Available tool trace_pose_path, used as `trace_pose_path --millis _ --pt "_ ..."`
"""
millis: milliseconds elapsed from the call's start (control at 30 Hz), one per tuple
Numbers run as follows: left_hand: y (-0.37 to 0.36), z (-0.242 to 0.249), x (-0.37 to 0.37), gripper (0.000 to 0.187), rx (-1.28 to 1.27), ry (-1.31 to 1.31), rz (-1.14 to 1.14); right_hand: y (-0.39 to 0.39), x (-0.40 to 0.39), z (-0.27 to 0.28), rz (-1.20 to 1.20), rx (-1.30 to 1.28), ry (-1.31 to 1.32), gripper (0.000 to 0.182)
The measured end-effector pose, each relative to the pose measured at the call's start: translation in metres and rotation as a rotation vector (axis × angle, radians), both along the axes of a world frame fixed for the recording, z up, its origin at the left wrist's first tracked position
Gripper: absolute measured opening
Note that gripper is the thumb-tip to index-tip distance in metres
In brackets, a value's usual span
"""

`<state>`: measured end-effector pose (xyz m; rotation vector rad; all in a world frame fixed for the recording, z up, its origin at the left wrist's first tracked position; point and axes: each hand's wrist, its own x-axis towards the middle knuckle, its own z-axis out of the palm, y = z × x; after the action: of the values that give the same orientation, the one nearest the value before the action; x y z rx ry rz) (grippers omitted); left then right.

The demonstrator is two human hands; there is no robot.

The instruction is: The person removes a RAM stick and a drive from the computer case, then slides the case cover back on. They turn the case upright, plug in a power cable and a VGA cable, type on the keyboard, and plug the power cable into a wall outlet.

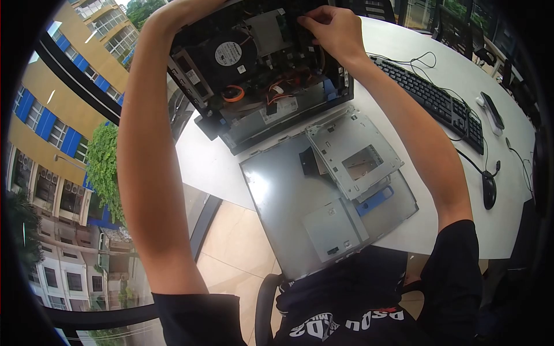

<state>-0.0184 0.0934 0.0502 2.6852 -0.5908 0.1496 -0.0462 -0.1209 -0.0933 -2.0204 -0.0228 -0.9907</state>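
An opened desktop computer case (254, 135) stands at the desk's edge, its inside facing me. A black fan (228, 53) with a round white label, orange-ringed cables (233, 93) and a silver power supply (271, 112) show inside it. My right hand (337, 32) is at the upper right of the case, thumb and fingers pinched together; anything between them is too small to make out. My left hand (190, 8) reaches over the case's upper left, its fingers cut off by the top of the view.
Below the case lies a metal side panel (271, 190), overhanging the desk (438, 230). A drive bracket (352, 167) with a blue latch (375, 200) rests on it. Keyboard (430, 95), mouse (489, 190) and a dark handheld object (492, 111) lie right. A window frame (75, 75) is left.
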Motion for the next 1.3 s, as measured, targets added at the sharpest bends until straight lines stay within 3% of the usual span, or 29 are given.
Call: trace_pose_path --millis 300,667,1033,1300 --pt "0.008 -0.001 -0.013 0.084 0.010 -0.041 -0.141 0.006 0.002 -0.003 -0.078 -0.071 -0.114 0.025" --pt "0.000 -0.002 -0.008 0.081 0.007 -0.041 -0.067 0.006 -0.003 0.000 -0.068 -0.047 -0.127 0.026" --pt "0.003 -0.006 0.015 0.083 -0.011 -0.044 -0.134 0.004 0.006 -0.003 -0.085 -0.103 -0.136 0.026" --pt "0.004 -0.007 -0.012 0.081 -0.042 -0.038 -0.157 0.001 0.011 -0.005 -0.069 -0.132 -0.184 0.024"
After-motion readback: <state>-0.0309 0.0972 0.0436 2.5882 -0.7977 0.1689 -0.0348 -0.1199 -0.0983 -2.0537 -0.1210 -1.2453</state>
